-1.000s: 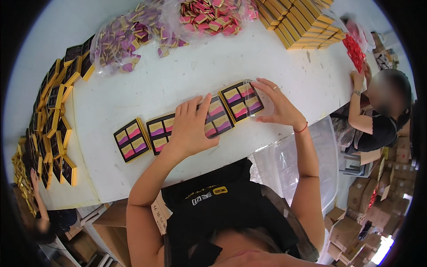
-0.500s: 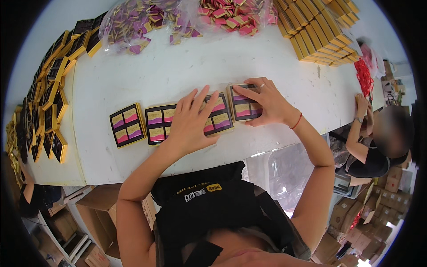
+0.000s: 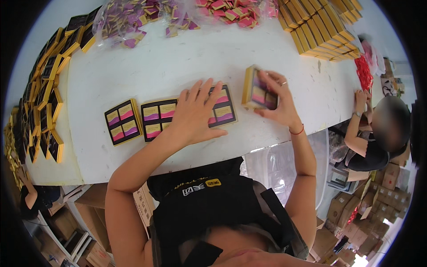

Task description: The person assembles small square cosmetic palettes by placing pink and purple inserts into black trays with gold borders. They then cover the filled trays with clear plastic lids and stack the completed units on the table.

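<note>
My right hand (image 3: pixel 284 100) grips a small gold-sided box (image 3: pixel 247 86), tilted up on its side and blurred by motion. Wrapped gold, pink and purple squares show through its face. My left hand (image 3: pixel 193 115) lies spread, palm down, across the boxes in the middle. Right of its fingers shows an open black-lined box (image 3: pixel 227 107) of the same squares. Left of it, another such box (image 3: pixel 159 113) is partly hidden by the hand. Further left, slightly turned, sits a separate box (image 3: pixel 124 121) holding several squares.
Along the left stand stacked dark-faced gold boxes (image 3: pixel 55 66). At the back lie clear bags of purple squares (image 3: pixel 129 22) and pink squares (image 3: pixel 235 11). Stacked gold boxes (image 3: pixel 318 33) fill the back right, near red ribbon (image 3: pixel 364 73). Another person (image 3: pixel 356 129) works at the right.
My right hand has lifted the rightmost box and moved right, tipping it so its gold side shows. My left hand has stayed spread over the middle boxes.
</note>
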A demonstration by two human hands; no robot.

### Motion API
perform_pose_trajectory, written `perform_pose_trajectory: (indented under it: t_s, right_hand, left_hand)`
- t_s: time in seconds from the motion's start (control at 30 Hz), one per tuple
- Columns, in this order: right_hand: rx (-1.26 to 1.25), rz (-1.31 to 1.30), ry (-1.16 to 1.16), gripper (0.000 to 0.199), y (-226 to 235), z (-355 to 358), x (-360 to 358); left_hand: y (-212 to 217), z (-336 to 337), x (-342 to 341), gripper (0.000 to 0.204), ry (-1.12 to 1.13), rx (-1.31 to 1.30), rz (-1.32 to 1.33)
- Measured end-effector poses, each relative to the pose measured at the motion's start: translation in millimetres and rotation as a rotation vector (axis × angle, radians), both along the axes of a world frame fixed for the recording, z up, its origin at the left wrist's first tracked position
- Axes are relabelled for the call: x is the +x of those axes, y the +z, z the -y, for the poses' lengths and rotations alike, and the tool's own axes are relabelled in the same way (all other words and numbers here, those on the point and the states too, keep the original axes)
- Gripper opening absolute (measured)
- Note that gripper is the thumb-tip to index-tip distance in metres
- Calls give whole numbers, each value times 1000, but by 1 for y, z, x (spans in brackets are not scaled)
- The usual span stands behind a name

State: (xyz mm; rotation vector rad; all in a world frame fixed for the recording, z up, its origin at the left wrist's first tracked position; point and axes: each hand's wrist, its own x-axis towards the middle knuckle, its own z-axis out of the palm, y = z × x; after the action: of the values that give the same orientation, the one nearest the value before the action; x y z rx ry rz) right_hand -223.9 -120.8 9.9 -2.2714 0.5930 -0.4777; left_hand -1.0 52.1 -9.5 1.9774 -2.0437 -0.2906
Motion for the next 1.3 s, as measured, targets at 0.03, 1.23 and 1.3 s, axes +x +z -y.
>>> perform_pose_trajectory:
  t_s: [0.03,1.23,1.3]
  right_hand:
    - [-13,32,19,95,11,0,5]
    - [-15,-745,-1180,53,-276,-128,-290]
    - [-72,-733,-1121,50,-277,-121,-289]
  left_hand:
    - [-2,0,0,122,-19,-19,-16]
    - [170,-17,-50,18,-725,442,-2029]
    - [177,-22,-52,18,-764,414,-2020]
